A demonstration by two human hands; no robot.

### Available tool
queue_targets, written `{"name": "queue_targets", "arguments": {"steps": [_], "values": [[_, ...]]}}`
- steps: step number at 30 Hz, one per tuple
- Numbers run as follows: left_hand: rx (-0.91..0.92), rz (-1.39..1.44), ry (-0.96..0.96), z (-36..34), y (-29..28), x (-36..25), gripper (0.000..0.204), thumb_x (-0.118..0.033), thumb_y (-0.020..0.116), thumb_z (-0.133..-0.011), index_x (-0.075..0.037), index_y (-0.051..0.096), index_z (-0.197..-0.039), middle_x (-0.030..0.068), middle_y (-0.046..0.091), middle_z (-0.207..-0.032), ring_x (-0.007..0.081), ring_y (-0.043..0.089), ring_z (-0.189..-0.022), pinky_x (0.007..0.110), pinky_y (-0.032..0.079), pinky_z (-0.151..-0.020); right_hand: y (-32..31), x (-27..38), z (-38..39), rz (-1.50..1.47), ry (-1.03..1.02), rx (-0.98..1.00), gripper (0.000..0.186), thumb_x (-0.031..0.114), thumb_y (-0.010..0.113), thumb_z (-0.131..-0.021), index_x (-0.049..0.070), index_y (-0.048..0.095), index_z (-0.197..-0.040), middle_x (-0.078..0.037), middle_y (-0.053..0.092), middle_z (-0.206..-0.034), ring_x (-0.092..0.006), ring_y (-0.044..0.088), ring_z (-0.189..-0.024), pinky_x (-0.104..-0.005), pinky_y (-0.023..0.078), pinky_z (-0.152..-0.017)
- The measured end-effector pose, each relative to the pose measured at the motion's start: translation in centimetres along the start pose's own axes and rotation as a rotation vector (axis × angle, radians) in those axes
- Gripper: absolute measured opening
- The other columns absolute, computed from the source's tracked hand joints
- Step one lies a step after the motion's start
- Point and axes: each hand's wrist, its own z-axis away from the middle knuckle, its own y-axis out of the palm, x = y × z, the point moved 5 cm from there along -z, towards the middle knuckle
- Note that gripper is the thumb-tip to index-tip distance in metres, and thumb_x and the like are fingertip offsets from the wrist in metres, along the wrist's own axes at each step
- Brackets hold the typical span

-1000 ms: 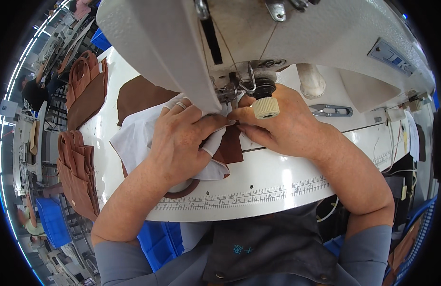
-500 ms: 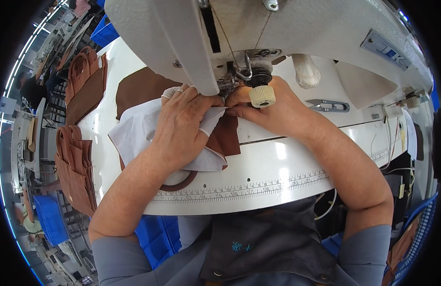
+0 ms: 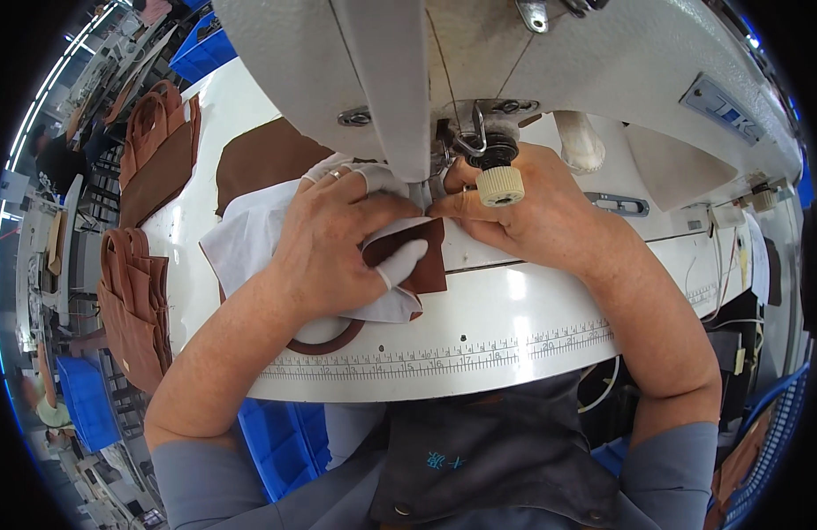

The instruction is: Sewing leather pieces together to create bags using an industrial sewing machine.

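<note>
A brown bag piece point(image 3: 433, 276) with white lining point(image 3: 249, 231) lies under the head of a sewing machine point(image 3: 386, 79), near its presser foot. My left hand point(image 3: 333, 230), with white finger covers and a ring, grips the piece from the left. Its covered thumb lies over the brown part, apart from the fingers. From the right, my right hand point(image 3: 532, 208) pinches the piece's edge close to the needle area. Its fingertips are partly behind the cream tension knob point(image 3: 499, 186). A brown handle loop point(image 3: 330, 343) sticks out below the lining.
Brown bags with handles point(image 3: 134, 305) stand at the table's left edge, with another stack point(image 3: 156, 159) behind. A flat brown piece point(image 3: 262, 163) lies beyond my left hand. Thread snips point(image 3: 619, 204) rest right of my right hand. A printed ruler point(image 3: 444, 360) follows the front edge.
My left thumb has come into sight over the brown part, and the lining there has moved aside. My right hand still pinches the edge. The whole view has shifted slightly.
</note>
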Motion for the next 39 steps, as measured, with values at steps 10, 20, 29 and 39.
{"name": "queue_targets", "arguments": {"steps": [10,20,29,39], "values": [[0.044,-0.011,0.009,0.3,-0.3,-0.5,0.052,-0.031,0.085,-0.06,-0.011,0.076,-0.108,0.0053,0.056,-0.083,0.0269,0.062,-0.079,0.041,0.048,-0.073,-1.0,0.6,-0.6,0.085,-0.009,0.009,0.023,0.016,0.077,-0.077,0.023,0.078,-0.098,0.003,0.066,-0.088,-0.0207,0.065,-0.069,-0.035,0.051,-0.058],[-0.014,0.021,0.043,0.3,-0.4,-0.5,0.048,-0.028,0.085,-0.061,-0.01,0.078,-0.105,0.006,0.057,-0.08,0.027,0.062,-0.074,0.039,0.052,-0.068,-0.4,0.0,-0.1,0.001,0.033,-0.009,0.028,0.018,0.077,-0.08,0.027,0.078,-0.106,0.003,0.068,-0.089,-0.0212,0.064,-0.068,-0.036,0.05,-0.057],[-0.063,-0.001,0.09,-0.4,-0.3,0.3,0.041,-0.025,0.082,-0.064,-0.01,0.079,-0.101,0.0066,0.061,-0.084,0.0273,0.064,-0.076,0.038,0.054,-0.068,0.2,-0.8,0.4,0.0,0.087,0.004,0.028,0.017,0.079,-0.078,0.024,0.079,-0.106,-0.002,0.07,-0.09,-0.0255,0.066,-0.08,-0.0401,0.051,-0.067],[-0.036,-0.007,0.102,-0.9,-0.5,1.4,0.036,-0.023,0.078,-0.067,-0.01,0.08,-0.1,0.0079,0.067,-0.092,0.0274,0.066,-0.087,0.037,0.056,-0.078,-0.2,-0.7,-0.2,-0.011,0.104,-0.019,0.028,0.016,0.078,-0.079,0.019,0.076,-0.106,-0.005,0.07,-0.097,-0.0289,0.066,-0.084,-0.0415,0.053,-0.07]]}}
